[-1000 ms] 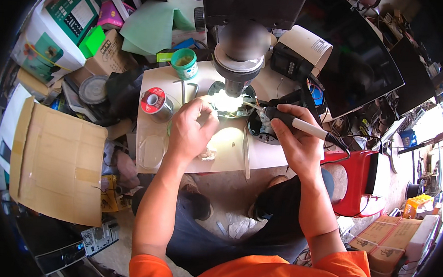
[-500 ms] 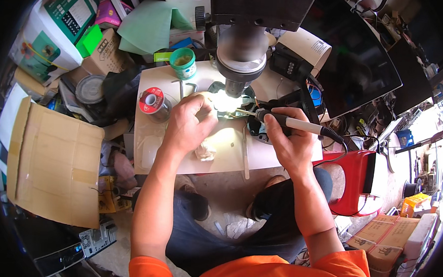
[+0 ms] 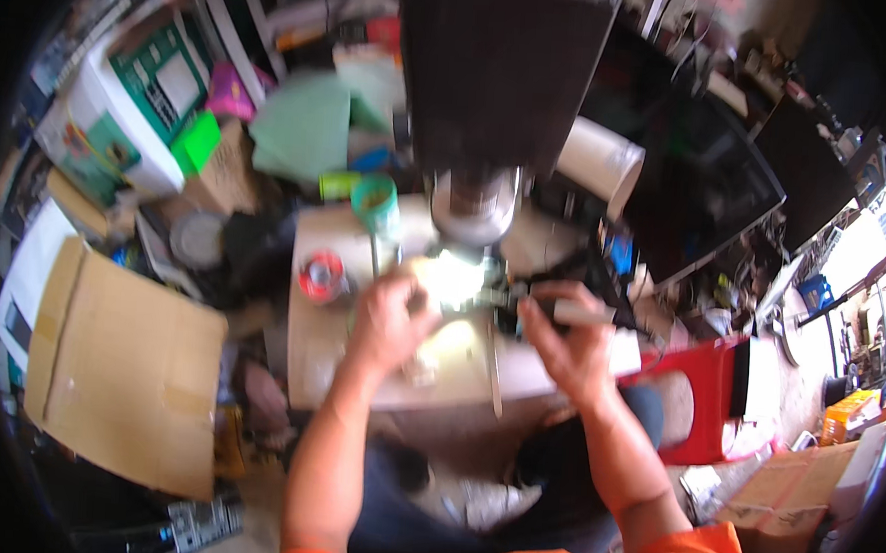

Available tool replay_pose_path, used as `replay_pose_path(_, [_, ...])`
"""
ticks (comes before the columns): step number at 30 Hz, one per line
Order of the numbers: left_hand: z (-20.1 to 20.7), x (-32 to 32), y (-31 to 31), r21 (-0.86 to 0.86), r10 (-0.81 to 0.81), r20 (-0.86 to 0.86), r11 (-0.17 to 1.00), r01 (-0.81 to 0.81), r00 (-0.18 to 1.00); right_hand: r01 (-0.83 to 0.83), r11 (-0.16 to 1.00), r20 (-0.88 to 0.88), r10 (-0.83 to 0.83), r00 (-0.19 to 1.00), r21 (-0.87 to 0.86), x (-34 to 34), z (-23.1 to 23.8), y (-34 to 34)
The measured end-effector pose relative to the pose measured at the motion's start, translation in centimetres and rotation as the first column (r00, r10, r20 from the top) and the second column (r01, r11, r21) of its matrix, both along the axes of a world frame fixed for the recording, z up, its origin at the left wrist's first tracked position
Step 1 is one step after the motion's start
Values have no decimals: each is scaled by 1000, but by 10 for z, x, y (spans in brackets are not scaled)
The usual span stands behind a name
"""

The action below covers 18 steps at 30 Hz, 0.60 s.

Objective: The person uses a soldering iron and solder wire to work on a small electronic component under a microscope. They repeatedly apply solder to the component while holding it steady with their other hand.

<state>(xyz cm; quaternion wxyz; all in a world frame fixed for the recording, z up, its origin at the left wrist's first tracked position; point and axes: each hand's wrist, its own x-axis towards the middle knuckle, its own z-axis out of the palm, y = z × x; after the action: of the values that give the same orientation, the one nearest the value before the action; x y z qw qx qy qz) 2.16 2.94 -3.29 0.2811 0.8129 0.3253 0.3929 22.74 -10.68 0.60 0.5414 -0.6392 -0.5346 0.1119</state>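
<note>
Under the microscope (image 3: 474, 206) a patch of glaring light washes out the small work beneath the lens. My left hand (image 3: 393, 319) is at the left edge of that glare, thumb and fingers closed together; what they hold is lost in the brightness. My right hand (image 3: 571, 348) grips a soldering iron (image 3: 583, 313) like a pen, its tip end pointing left toward the lit spot. Between my forearms, a slim metal tool (image 3: 495, 371), perhaps tweezers, and a small crumpled white piece (image 3: 421, 369) lie on the pale work surface (image 3: 437, 394).
A red-labelled spool (image 3: 323, 276) and an open green tub (image 3: 375, 203) stand left of the light. Cardboard (image 3: 128, 365) leans at the left. A dark monitor (image 3: 704, 180) is at the back right, with a red stool (image 3: 692, 400) below it.
The view has shifted and blurred, so the bench sits lower in the picture and the microscope body fills more of the top. Both hands stay by the light; the iron is still held.
</note>
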Motion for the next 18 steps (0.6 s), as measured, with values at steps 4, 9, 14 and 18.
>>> replay_pose_path(4, [19,-6,-8,-58,27,-62,998,-31,998,-17,999,54,15,998,30,-2,5,0])
replay_pose_path(9, [-2,-7,4,-50,14,-46,999,-16,999,-46,997,-154,37,987,-54,-9,15,1])
replay_pose_path(14, [-2,-6,6,-65,5,-40,998,-8,999,-20,996,-108,11,994,-85,-8,10,3])
replay_pose_path(18, [-1,-6,3,-49,17,-46,999,-20,999,-20,998,-89,14,996,-63,-8,11,2])
